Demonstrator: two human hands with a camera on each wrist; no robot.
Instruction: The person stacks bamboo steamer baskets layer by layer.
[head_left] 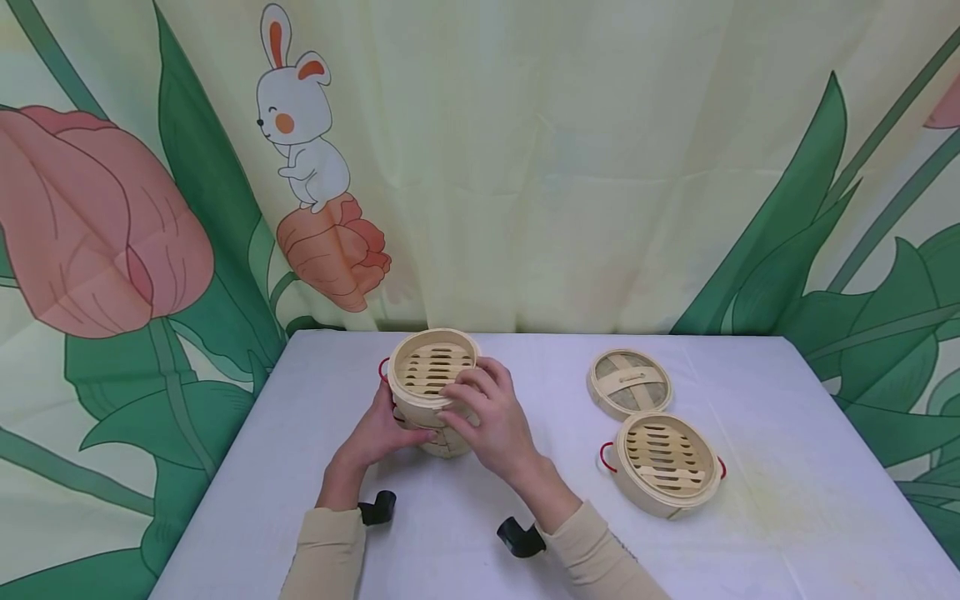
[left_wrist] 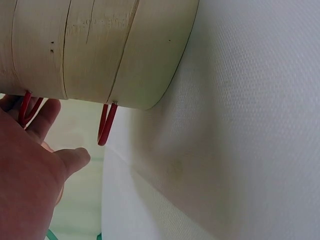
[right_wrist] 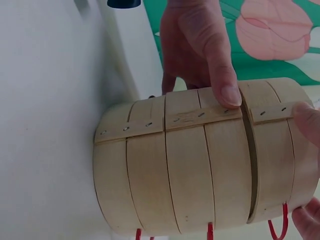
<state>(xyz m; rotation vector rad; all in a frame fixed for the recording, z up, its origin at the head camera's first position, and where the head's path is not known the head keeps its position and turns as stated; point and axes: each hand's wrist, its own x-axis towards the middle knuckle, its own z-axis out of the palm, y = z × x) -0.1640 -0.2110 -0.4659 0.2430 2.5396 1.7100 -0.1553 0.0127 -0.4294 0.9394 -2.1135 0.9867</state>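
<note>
A bamboo steamer basket with a slatted base tops a stack at the table's back left. Beneath it are further steamer tiers, with red loop handles on the side. My left hand holds the stack from the left, thumb across the front of the tier below the top basket. My right hand grips the top basket at its right side; its thumb lies on the wall in the right wrist view. There, a narrow dark gap shows between the top basket and the tier under it.
To the right, a round steamer lid with crossed bamboo strips lies behind another slatted steamer basket with red handles. A white cloth covers the table. A printed curtain hangs behind its back edge.
</note>
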